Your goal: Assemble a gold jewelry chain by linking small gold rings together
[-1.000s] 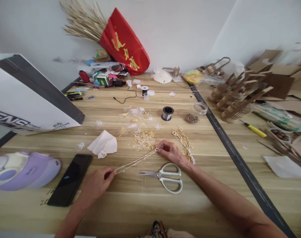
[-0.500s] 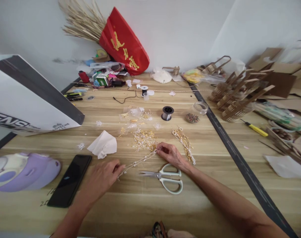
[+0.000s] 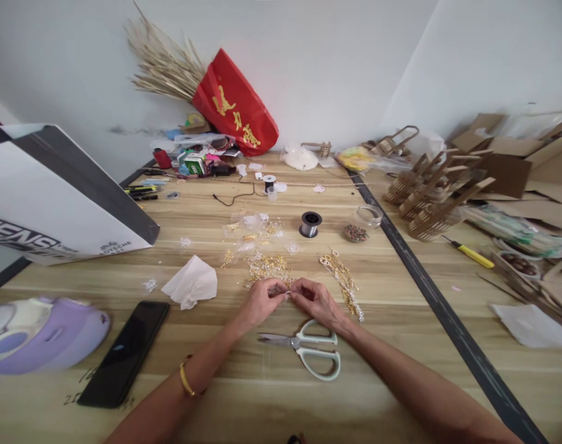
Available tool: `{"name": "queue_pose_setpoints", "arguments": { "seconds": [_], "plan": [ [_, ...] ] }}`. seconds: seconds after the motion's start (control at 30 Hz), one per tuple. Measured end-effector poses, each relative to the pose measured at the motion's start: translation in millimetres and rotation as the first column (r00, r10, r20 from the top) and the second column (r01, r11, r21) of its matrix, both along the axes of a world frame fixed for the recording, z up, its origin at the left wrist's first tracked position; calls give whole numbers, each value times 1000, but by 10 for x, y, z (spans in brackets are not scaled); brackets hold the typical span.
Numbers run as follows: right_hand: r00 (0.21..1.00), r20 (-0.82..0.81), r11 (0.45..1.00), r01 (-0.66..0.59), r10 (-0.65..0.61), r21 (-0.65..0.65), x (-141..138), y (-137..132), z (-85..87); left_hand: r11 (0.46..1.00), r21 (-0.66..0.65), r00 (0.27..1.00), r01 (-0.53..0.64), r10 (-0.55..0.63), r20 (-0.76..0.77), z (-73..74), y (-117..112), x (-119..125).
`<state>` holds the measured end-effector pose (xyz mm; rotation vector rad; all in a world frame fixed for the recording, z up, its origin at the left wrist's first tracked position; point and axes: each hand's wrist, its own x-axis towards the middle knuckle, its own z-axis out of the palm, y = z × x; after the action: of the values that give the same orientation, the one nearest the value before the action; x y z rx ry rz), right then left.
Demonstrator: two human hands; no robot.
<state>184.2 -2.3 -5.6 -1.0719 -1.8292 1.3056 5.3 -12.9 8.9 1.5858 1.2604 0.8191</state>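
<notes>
My left hand (image 3: 262, 303) and my right hand (image 3: 314, 300) meet fingertip to fingertip above the table. Both are closed in a pinch on a thin beaded chain (image 3: 288, 293), of which only a little shows between the fingers. Just beyond them lies a spread of small gold and silver beads (image 3: 267, 269). Scissors (image 3: 304, 343) with pale handles lie on the near side, blades slightly apart and pointing left. To the right of my right hand rests a bundle of gold and silver chains (image 3: 343, 280).
A wire spool (image 3: 310, 226) and a clear dish of brown beads (image 3: 356, 232) stand farther back. At left are a crumpled tissue (image 3: 192, 283), a black phone (image 3: 124, 354), a purple device (image 3: 54, 336) and a large box (image 3: 73, 203). Small woven baskets (image 3: 429, 216) stand at right.
My left hand has moved right and away from me to meet my right hand. The chain stretched between them is now mostly hidden. The view has tilted slightly upward.
</notes>
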Motion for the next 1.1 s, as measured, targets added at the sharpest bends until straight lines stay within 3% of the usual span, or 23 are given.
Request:
{"name": "queue_pose_setpoints", "arguments": {
  "seconds": [0.47,0.83,0.97,1.1],
  "plan": [
    [998,50,993,-35,30,113,-7,-18,3,1000,6,998,-1,1,60,-54,-22,-25],
    [997,66,980,-58,47,189,-9,-25,-17,991,-119,977,60,-34,209,-134,-2,-64],
    [997,56,983,-64,55,175,-12,-21,-11,988,-129,973,89,-59,224,-147,3,-79],
    [1000,19,997,-23,21,72,-17,-5,3,985,-137,973,102,-70,221,-128,2,-88]
  ]
}}
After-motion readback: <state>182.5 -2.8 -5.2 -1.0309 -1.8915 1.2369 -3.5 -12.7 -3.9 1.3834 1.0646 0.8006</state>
